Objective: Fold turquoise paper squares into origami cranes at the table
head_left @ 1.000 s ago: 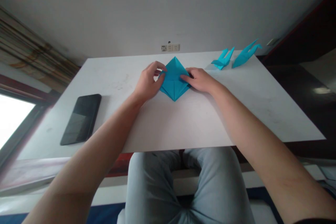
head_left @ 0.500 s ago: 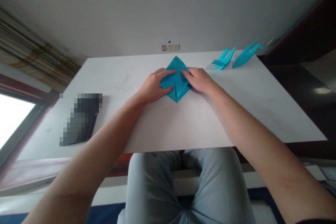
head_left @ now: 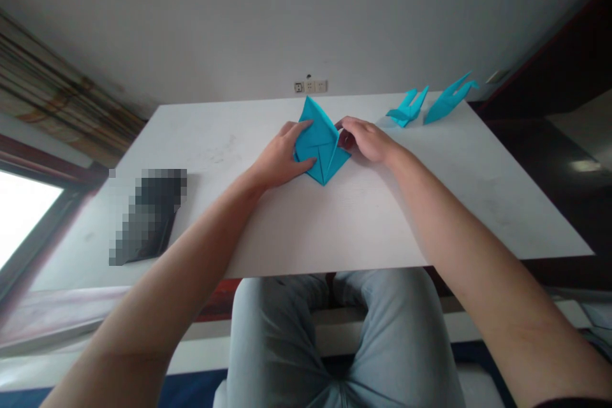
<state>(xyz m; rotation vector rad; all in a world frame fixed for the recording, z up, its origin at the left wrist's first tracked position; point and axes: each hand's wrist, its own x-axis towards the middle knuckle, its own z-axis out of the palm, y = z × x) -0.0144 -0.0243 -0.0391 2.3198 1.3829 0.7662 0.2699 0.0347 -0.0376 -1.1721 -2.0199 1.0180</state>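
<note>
A sheet of blue origami paper (head_left: 316, 135), folded into a diamond with creases and layers, rests on the table in front of me. My left hand (head_left: 287, 156) grips its left side, the thumb across the lower left part and the fingers at the upper left edge. At the right edge, my right hand (head_left: 364, 140) has its fingers curled, with the fingertips at a raised flap and partly hidden by it. The lower right layer sticks out beneath that flap.
Two folded blue paper cranes, one nearer (head_left: 406, 109) and one farther right (head_left: 449, 102), stand at the back right of the white table (head_left: 335, 229). A dark, pixelated object (head_left: 153, 217) lies at the left. Wall sockets (head_left: 310, 87) are just behind the table.
The paper's upper layer has shifted left and its right side has lifted, baring the layer below. My right hand has moved slightly right and its fingers have curled; the left stays nearly still.
</note>
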